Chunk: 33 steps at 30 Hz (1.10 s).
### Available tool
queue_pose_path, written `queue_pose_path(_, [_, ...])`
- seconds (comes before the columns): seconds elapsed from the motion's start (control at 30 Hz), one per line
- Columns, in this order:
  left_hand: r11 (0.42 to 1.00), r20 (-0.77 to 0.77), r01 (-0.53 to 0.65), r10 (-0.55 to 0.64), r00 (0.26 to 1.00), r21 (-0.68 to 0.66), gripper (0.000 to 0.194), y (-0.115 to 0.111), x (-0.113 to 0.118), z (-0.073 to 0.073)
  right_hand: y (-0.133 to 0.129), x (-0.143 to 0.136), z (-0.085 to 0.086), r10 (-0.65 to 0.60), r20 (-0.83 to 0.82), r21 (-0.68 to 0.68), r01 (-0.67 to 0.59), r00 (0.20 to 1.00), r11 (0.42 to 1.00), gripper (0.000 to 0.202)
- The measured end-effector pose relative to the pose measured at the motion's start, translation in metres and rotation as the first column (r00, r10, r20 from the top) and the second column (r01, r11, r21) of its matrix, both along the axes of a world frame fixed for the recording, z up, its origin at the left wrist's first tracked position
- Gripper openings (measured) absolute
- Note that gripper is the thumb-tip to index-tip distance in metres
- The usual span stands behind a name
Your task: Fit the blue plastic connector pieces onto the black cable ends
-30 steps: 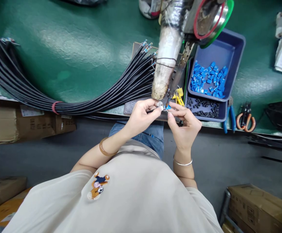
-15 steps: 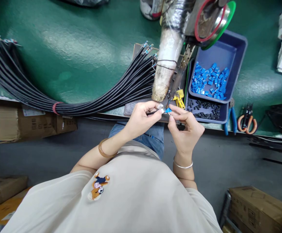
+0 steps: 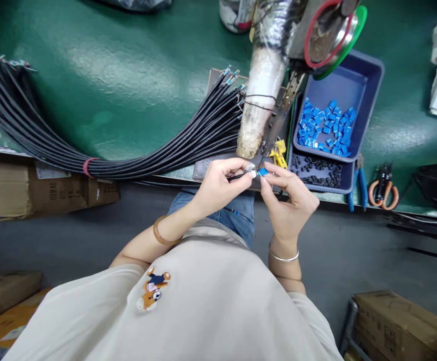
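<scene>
Two-handed, gripping a black cable (image 3: 235, 176) in the closed left hand (image 3: 218, 181), pinching a blue connector (image 3: 264, 171) at its three o'clock in the right hand (image 3: 291, 194). Apparently soldering the pair at the iron (image 3: 273, 139), toward one o'clock; likely needing steady holding next. Facing spare connectors (image 3: 328, 122) beyond, at two o'clock.

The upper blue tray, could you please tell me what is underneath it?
A lower tray holding small black parts shows along the near side; the upper tray hides whatever lies farther back.
</scene>
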<state>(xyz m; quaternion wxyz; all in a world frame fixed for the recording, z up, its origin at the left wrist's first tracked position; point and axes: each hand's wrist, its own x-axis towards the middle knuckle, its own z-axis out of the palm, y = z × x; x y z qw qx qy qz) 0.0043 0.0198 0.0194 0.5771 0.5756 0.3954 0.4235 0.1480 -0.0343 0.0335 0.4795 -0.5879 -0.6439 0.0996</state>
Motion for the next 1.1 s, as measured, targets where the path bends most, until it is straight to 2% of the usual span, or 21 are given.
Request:
queue_pose_path(0.27, [0.991,0.038,0.074,-0.07,0.997,-0.107,0.013,0.004,-0.002,0.001,-0.004,0.0,-0.002,-0.013,0.067,-0.007,0.013,0.998,1.0,0.008])
queue_pose_path(0.47, [0.985,-0.004,0.151,-0.152,0.988,-0.086,0.016,0.001,-0.006,-0.001,-0.01,0.002,-0.004,-0.024,0.152,0.03,0.02,0.988,0.999,0.013])
queue_pose_path(0.63, [0.979,-0.032,0.186,-0.189,0.981,-0.079,0.015,-0.002,-0.012,-0.001,-0.015,-0.001,0.0,-0.049,0.126,0.043,0.044,0.991,0.998,0.013])
queue_pose_path(0.9, [0.977,0.039,0.189,-0.186,0.982,-0.094,0.013,-0.007,-0.014,0.0,-0.018,-0.003,0.001,-0.081,0.058,0.009,0.08,0.995,0.997,0.004])
queue_pose_path(1.0, [0.987,-0.008,0.161,-0.161,0.987,-0.019,0.012,-0.01,-0.014,-0.001,-0.022,0.0,0.003,-0.159,-0.003,-0.007,0.159,0.987,0.987,0.004])
queue_pose_path(1.1, [0.973,-0.145,0.127,-0.1,0.984,0.195,0.009,-0.013,-0.015,-0.003,-0.024,0.001,0.004,-0.11,0.154,-0.041,0.118,0.982,0.992,0.011])
